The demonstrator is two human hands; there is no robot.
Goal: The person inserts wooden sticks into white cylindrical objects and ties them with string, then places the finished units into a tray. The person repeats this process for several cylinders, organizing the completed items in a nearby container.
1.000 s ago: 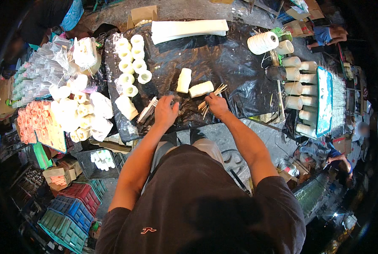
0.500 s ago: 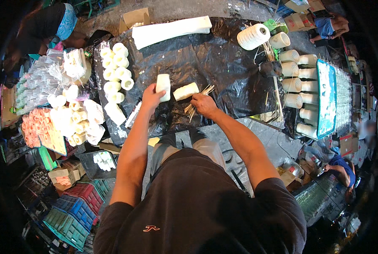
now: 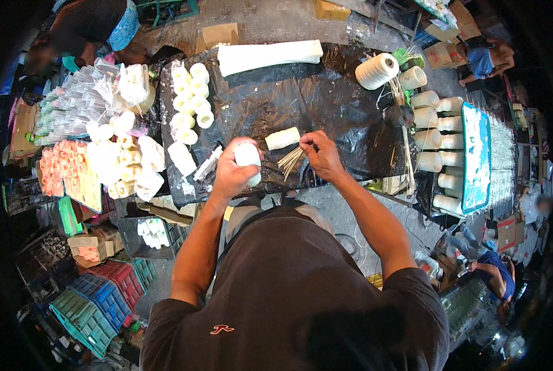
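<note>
My left hand (image 3: 234, 170) is wrapped round a white wax-like cylinder (image 3: 248, 162), tilted with one end toward me. My right hand (image 3: 325, 159) has thumb and fingers pinched together; whatever lies between them is too small to make out. Just left of those fingers, a loose bundle of thin straw-coloured sticks (image 3: 291, 163) fans out on the black plastic sheet (image 3: 258, 99). A cream-coloured roll (image 3: 282, 138) lies on its side between my two hands, touching or close to the sticks.
Several pale hollow cylinders (image 3: 191, 102) stand at the left. A long white roll (image 3: 270, 57) lies along the far edge. A thread cone (image 3: 377, 71) sits at the far right, with more cones (image 3: 428, 139) below. Orange pieces (image 3: 63, 167) fill the left side. Other people are nearby.
My left hand has drawn the white cylinder nearer and tipped it toward me. My right hand has lifted off the stick bundle and shifted right, fingers pinched. The view has shifted slightly.
</note>
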